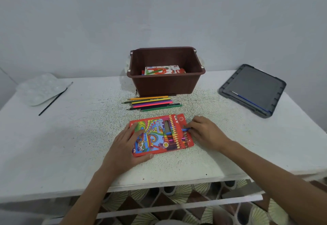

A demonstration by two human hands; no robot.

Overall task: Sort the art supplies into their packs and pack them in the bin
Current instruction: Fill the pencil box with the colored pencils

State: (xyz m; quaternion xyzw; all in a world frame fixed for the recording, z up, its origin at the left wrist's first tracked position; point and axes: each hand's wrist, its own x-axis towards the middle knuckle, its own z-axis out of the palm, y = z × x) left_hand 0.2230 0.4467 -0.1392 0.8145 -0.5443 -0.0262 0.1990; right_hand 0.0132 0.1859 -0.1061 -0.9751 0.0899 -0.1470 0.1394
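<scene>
Fingers (192, 127) of the right hand (207, 132) were pinched narrowly on the end of a blue pencil (185, 129), its shaft lying across the open right end of the red colour pencil pack (159, 134). The left hand (127, 141) held that pack, fingers laid over its printed face and thumb hooked along its near side. The pack lay flat on the counter (70, 136), near the middle of the front edge.

To my eye the step was feeding this pencil in, and it would go best with the pencil lined up with those already inside, then pushed along its own length, not pressed down. The left hand ought to bear down so the pack would not skate away from the push.

Beyond the pack a row of loose pencils (154, 103) waited, just in front of the brown bin (166, 85) at the middle of the back edge; a box (160, 71) already lay inside it. A clear palette (39, 88) and a thin brush (54, 97) sat toward the back left corner, a grey lid (253, 86) toward the back right.
</scene>
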